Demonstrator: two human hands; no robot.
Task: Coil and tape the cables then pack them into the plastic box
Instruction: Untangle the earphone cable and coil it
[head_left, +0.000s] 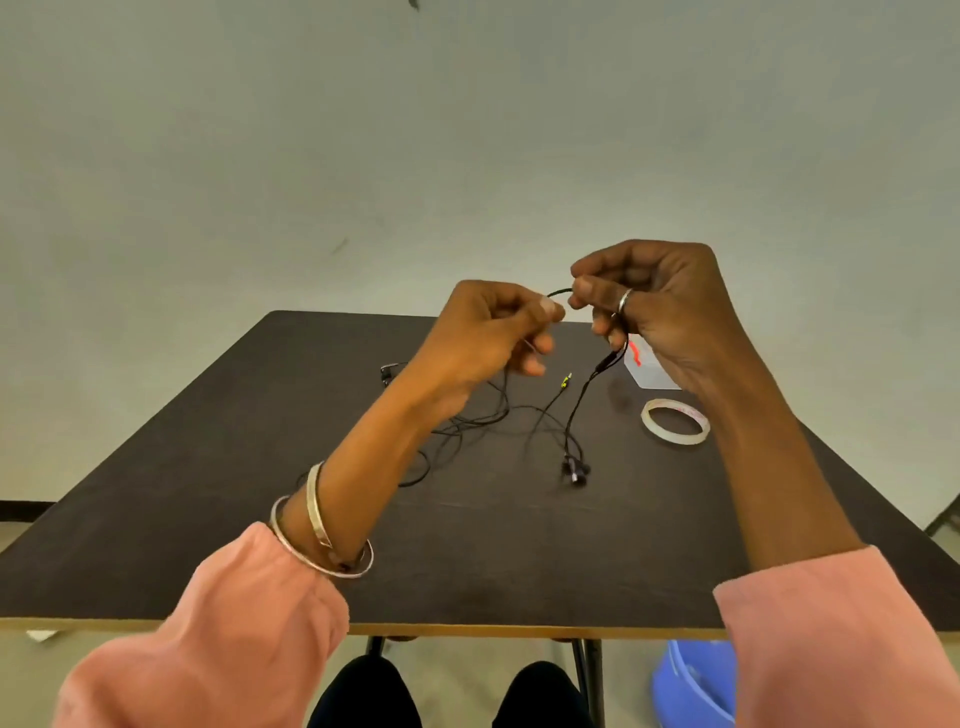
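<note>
A thin black earphone cable (576, 410) is raised above the dark table (467, 545). My left hand (483, 338) and my right hand (660, 306) both pinch it, a short arc of cable stretched between the fingertips. From my right hand the cable hangs down to two earbuds (575, 470) lying on the table. More loose black cable (467, 421) lies tangled under my left forearm, with a yellow-tipped plug (565, 382) in the middle. A roll of clear tape (675, 421) lies flat to the right. The clear plastic box (649, 371) stands behind it, partly hidden by my right hand.
A small black item (387, 371) lies at the table's far left. A blue plastic tub (696, 686) stands on the floor under the table's right front corner. My knees show below the front edge. A plain wall stands behind the table.
</note>
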